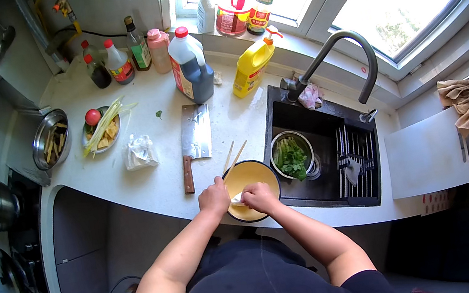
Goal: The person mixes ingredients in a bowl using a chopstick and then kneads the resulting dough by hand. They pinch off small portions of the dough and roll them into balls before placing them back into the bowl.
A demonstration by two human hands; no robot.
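Observation:
In front of me at the counter's edge is a round bowl (pixel 257 170) with a yellow inside and a dark rim. My left hand (pixel 214 198) is closed at its left rim, around the lower ends of a pair of chopsticks (pixel 238 157) that slant up over the bowl. Over the bowl's near side, my right hand (pixel 260 197) pinches a small white thing (pixel 236 199), mostly covered by the fingers; its kind is unclear. A cleaver (pixel 199 134) with a wooden handle lies on the counter just left of the bowl.
Right of the bowl, a black sink (pixel 319 121) holds a pot of leafy greens (pixel 290 159) and a rack (pixel 354 158). A crumpled white bag (pixel 139 151), a plate of vegetables (pixel 102 130) and a metal bowl (pixel 51 140) stand left. Bottles, including a large jug (pixel 190 70), line the back.

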